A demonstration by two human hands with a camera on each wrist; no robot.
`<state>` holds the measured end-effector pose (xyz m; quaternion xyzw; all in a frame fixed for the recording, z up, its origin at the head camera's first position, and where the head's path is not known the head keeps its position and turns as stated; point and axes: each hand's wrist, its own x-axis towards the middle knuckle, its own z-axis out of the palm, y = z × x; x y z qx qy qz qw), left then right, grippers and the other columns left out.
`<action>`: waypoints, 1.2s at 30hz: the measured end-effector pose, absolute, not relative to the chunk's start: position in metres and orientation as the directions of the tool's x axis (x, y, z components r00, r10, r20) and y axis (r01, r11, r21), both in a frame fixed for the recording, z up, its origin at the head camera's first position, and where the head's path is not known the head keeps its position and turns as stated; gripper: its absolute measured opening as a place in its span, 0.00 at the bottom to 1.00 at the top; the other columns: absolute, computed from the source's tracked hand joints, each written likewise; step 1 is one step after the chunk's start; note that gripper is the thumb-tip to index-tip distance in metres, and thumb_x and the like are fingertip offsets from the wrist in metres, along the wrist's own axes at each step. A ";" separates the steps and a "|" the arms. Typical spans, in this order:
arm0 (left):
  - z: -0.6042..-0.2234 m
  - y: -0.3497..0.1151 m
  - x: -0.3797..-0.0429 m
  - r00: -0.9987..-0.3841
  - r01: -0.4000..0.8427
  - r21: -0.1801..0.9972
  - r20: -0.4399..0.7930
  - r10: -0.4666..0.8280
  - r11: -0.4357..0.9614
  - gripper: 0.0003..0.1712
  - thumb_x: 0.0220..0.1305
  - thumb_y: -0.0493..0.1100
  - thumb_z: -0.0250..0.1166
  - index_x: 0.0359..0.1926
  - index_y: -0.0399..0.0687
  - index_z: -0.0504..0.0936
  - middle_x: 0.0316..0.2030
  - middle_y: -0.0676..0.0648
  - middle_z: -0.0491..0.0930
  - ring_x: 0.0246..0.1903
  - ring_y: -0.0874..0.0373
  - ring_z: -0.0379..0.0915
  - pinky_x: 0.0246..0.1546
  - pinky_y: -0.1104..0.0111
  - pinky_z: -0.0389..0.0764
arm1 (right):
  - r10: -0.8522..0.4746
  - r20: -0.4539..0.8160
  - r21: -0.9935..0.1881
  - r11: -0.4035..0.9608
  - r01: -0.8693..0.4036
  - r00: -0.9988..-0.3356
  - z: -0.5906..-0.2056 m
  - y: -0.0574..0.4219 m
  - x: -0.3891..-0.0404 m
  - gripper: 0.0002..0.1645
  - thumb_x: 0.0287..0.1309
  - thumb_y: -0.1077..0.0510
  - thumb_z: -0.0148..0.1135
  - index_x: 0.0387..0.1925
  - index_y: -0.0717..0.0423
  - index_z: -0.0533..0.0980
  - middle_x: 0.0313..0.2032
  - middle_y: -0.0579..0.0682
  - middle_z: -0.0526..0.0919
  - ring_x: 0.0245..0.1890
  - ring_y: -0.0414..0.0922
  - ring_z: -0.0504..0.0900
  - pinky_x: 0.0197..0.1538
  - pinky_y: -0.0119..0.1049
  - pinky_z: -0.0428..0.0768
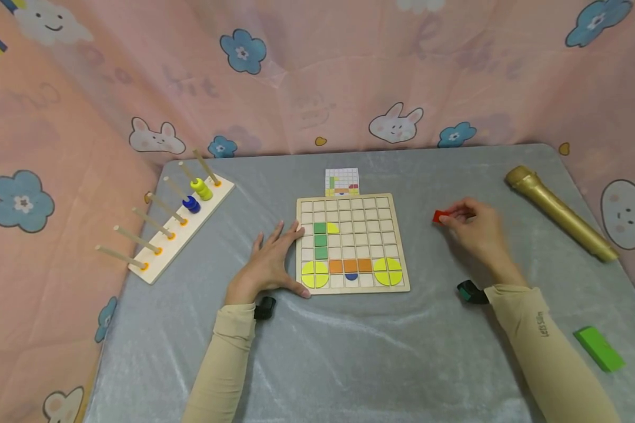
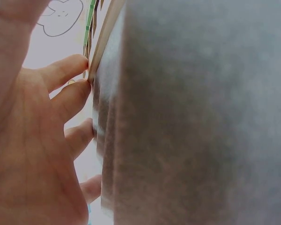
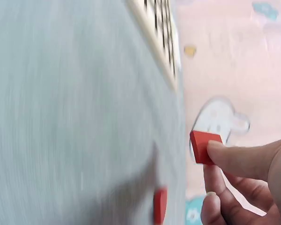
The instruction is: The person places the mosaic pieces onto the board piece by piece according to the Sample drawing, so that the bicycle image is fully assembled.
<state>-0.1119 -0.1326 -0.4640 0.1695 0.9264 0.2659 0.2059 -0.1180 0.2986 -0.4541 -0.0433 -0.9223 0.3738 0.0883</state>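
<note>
My right hand [image 1: 478, 232] pinches a small red square tile [image 3: 206, 146] between thumb and fingers, to the right of the board. Below it in the right wrist view, a second red piece [image 3: 160, 205] lies on the cloth. A wooden grid board [image 1: 349, 290] carries green squares [image 1: 320, 240], orange squares [image 1: 351, 266], yellow quarter-circle pieces [image 1: 388, 271] and a blue half-round piece [image 1: 351, 276]. With fingers spread, my left hand [image 1: 267, 264] touches the board's left edge, its thumb at the lower left corner. A small pattern card [image 1: 341, 179] lies against the board's top edge.
On the left stands a peg rack [image 1: 190, 235] with blue rings [image 1: 191, 204] and yellow-green rings [image 1: 201, 188]. A gold microphone-shaped object [image 1: 561, 212] lies at the right. Nearer on that side is a green block [image 1: 600, 349]. Grey cloth [image 1: 349, 358] covers the table.
</note>
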 end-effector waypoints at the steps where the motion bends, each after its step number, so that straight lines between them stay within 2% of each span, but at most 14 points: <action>1: -0.464 -0.133 -0.112 -0.857 0.204 0.563 -0.292 0.423 0.801 0.85 0.29 0.61 0.93 0.86 0.56 0.53 0.86 0.57 0.40 0.87 0.51 0.27 0.83 0.39 0.27 | 0.126 0.120 -0.694 0.720 0.008 -0.985 -0.452 0.293 -0.116 0.10 0.66 0.60 0.73 0.43 0.63 0.84 0.36 0.60 0.86 0.31 0.33 0.73 0.32 0.22 0.69; 5: -0.464 -0.132 -0.112 -0.858 0.206 0.562 -0.291 0.424 0.801 0.85 0.29 0.61 0.93 0.86 0.56 0.53 0.86 0.57 0.40 0.87 0.51 0.27 0.83 0.39 0.27 | 0.066 0.064 -0.695 0.719 0.003 -0.996 -0.451 0.273 -0.113 0.11 0.68 0.57 0.73 0.44 0.61 0.85 0.39 0.60 0.87 0.35 0.41 0.75 0.34 0.24 0.70; 10: -0.463 -0.131 -0.111 -0.857 0.207 0.569 -0.287 0.428 0.796 0.85 0.29 0.60 0.93 0.86 0.56 0.53 0.86 0.56 0.41 0.87 0.51 0.27 0.83 0.39 0.27 | 0.020 0.058 -0.701 0.713 -0.026 -0.998 -0.454 0.258 -0.111 0.08 0.66 0.60 0.73 0.42 0.61 0.85 0.37 0.59 0.88 0.35 0.47 0.77 0.35 0.23 0.71; 14: -0.462 -0.131 -0.111 -0.855 0.206 0.572 -0.289 0.430 0.794 0.85 0.29 0.60 0.93 0.86 0.56 0.53 0.86 0.56 0.41 0.87 0.51 0.27 0.83 0.39 0.27 | -0.017 0.043 -0.706 0.707 -0.042 -0.999 -0.456 0.249 -0.108 0.06 0.65 0.61 0.74 0.41 0.60 0.86 0.36 0.57 0.89 0.33 0.46 0.78 0.34 0.24 0.73; 21: -0.464 -0.132 -0.111 -0.858 0.206 0.567 -0.287 0.425 0.798 0.84 0.29 0.60 0.93 0.86 0.55 0.54 0.86 0.56 0.41 0.87 0.50 0.28 0.83 0.39 0.27 | -0.062 -0.072 -0.736 0.676 0.011 -0.995 -0.460 0.236 -0.102 0.07 0.67 0.58 0.73 0.43 0.57 0.86 0.35 0.55 0.88 0.33 0.47 0.77 0.34 0.28 0.74; 36: -0.464 -0.132 -0.112 -0.859 0.200 0.561 -0.294 0.420 0.803 0.84 0.29 0.60 0.93 0.86 0.56 0.53 0.86 0.57 0.41 0.87 0.51 0.28 0.83 0.39 0.27 | -0.103 -0.117 -0.736 0.676 0.017 -0.988 -0.468 0.228 -0.101 0.08 0.65 0.60 0.74 0.43 0.60 0.87 0.34 0.55 0.87 0.33 0.47 0.76 0.33 0.28 0.74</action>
